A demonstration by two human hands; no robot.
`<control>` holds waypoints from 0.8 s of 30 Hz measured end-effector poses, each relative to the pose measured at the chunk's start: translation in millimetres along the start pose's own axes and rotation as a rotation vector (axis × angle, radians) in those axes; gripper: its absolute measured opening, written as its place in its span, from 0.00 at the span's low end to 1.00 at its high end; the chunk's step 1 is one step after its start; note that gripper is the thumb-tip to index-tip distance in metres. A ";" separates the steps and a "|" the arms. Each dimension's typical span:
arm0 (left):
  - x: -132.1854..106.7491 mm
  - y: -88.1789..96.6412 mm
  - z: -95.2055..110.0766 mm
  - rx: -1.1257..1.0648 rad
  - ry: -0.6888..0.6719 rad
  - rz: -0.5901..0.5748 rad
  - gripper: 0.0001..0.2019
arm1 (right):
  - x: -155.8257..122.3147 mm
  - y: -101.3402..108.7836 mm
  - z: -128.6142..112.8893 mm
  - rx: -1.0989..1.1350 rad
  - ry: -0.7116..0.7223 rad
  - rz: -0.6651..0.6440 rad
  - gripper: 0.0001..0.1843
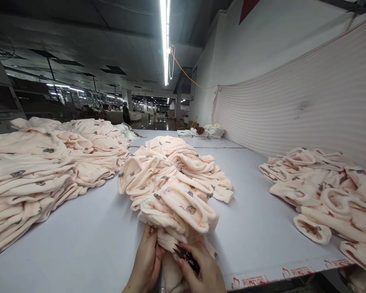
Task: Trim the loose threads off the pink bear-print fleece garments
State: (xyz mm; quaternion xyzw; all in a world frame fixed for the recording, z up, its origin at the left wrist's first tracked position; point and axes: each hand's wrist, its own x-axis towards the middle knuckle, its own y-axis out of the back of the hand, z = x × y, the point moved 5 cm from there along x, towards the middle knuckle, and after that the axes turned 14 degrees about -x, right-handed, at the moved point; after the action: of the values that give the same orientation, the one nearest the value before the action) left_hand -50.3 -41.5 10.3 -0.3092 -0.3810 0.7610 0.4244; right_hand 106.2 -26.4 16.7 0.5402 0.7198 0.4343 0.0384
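Observation:
A pile of pale pink plush garments (176,179) with small grey-brown motifs lies at the middle of the table, its near end hanging toward me. My left hand (147,260) is closed on the near edge of this fabric, fingers pinching it from the left. In my right hand (201,266) is a pair of dark thread snips (187,258), blades pointing up and left beside the cloth. The blade tips appear slightly apart. Part of the fabric between and below the hands is hidden by them.
The white table (88,240) carries a tall stack of pink garments (42,175) on the left and a looser heap (332,195) on the right, by a striped cloth curtain (292,101). White bundles (215,131) lie at the far end. A person (126,112) stands far back.

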 end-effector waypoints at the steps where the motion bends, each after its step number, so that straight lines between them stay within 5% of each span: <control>1: 0.0 0.8 -0.2 0.001 0.002 0.004 0.28 | 0.1 0.3 1.4 -0.036 -0.013 0.009 0.15; 7: -0.8 3.6 0.0 0.053 -0.004 0.010 0.30 | 6.6 2.3 4.2 -0.133 -0.082 0.014 0.15; 20: -1.7 1.5 3.1 0.070 0.013 0.011 0.32 | 16.5 1.3 0.9 -0.066 -0.123 -0.027 0.12; 24: 1.0 5.0 2.1 0.060 0.024 0.023 0.30 | 11.9 5.2 9.1 0.060 -0.084 0.049 0.12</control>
State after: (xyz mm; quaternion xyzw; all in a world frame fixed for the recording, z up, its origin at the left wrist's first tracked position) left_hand -54.5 -43.0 7.0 -0.3096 -0.3493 0.7733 0.4292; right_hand 110.0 -11.2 19.5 0.5763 0.7167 0.3904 0.0418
